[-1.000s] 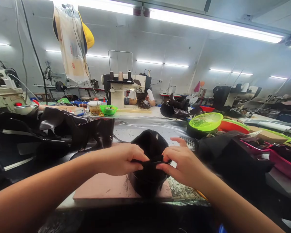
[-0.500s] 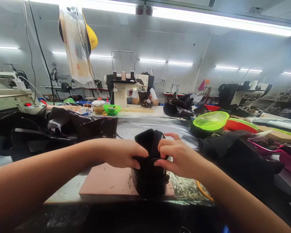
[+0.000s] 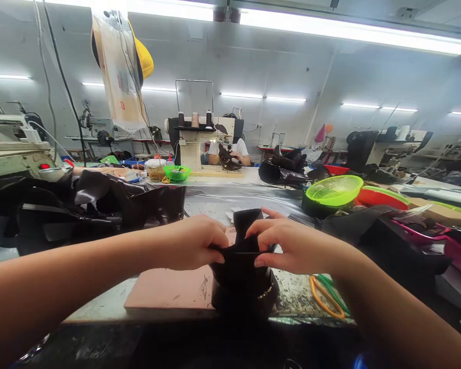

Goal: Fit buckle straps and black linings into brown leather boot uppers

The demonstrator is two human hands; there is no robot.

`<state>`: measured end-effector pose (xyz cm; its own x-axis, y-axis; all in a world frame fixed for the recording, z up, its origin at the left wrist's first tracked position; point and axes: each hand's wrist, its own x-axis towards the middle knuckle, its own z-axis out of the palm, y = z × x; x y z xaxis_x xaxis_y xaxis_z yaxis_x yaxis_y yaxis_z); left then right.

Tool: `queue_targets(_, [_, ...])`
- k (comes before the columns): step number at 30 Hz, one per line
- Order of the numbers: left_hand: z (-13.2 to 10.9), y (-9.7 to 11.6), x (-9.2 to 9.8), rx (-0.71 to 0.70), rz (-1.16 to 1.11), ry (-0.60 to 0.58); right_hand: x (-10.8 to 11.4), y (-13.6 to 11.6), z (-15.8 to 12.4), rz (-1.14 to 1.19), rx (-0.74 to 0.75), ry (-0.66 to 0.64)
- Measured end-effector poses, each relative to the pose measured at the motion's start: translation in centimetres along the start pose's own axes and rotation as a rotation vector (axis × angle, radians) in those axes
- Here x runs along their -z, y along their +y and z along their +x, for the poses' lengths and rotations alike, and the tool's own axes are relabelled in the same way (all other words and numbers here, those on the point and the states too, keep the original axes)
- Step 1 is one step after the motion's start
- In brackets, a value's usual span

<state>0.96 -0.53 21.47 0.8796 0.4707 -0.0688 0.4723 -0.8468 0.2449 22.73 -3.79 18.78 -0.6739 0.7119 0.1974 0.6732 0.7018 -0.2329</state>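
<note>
A black leather boot upper stands on a pink cutting mat at the near edge of the worktable. My left hand pinches its top edge from the left, fingers closed. From the right, my right hand grips the same edge between thumb and fingers. The two hands almost meet above the piece, and a narrow black flap rises behind them.
Dark leather pieces are heaped at the left, more black material at the right. A green basket and orange tray sit behind. Orange-handled scissors lie right of the mat. A person sews at a machine beyond.
The black piece has been folded narrower and pulled nearer. My right hand has slid lower on its edge. The scissors right of the mat now show.
</note>
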Motion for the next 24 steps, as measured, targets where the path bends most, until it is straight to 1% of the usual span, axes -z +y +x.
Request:
queue_targets(3, [-0.4,-0.5,0.1,0.044,-0.061,-0.043,-0.2,0.1,0.3,-0.031,0.020,0.043])
queue_targets(5, [-0.4,-0.4,0.5,0.064,-0.089,-0.117,-0.6,-0.2,0.5,-0.067,0.022,0.066])
queue_targets(7, [-0.2,-0.2,1.0,0.060,-0.102,-0.216,-1.0,-0.8,0.7,-0.110,0.027,0.084])
queue_targets(9, [0.3,0.1,1.3,0.062,-0.075,-0.280,-1.4,-1.7,0.9,-0.155,0.038,0.118])
queue_targets(11, [0.9,0.4,1.3,0.074,-0.018,-0.271,-1.7,-2.4,1.0,-0.177,0.052,0.170])
queue_targets(13, [1.5,0.6,0.8,0.050,0.019,-0.190,-1.7,-2.7,0.9,-0.165,0.060,0.187])
queue_targets(15, [1.8,0.6,0.3,0.035,0.015,-0.124,-1.4,-2.3,0.6,-0.127,0.052,0.127])
queue_targets(16, [1.9,0.4,0.0,0.052,0.002,-0.117,-1.1,-1.9,0.4,-0.110,0.037,0.085])
queue_targets(19, [1.4,-0.2,-0.7,0.143,-0.070,-0.147,-0.4,-0.5,-0.4,-0.072,-0.032,0.008])
queue_targets(22, [0.7,-0.7,-0.9,0.150,-0.193,-0.199,-0.5,0.3,-0.9,-0.037,-0.058,0.021])
queue_targets(24, [0.5,-0.9,-0.7,0.128,-0.257,-0.271,-0.9,0.2,-1.0,-0.016,-0.045,0.052])
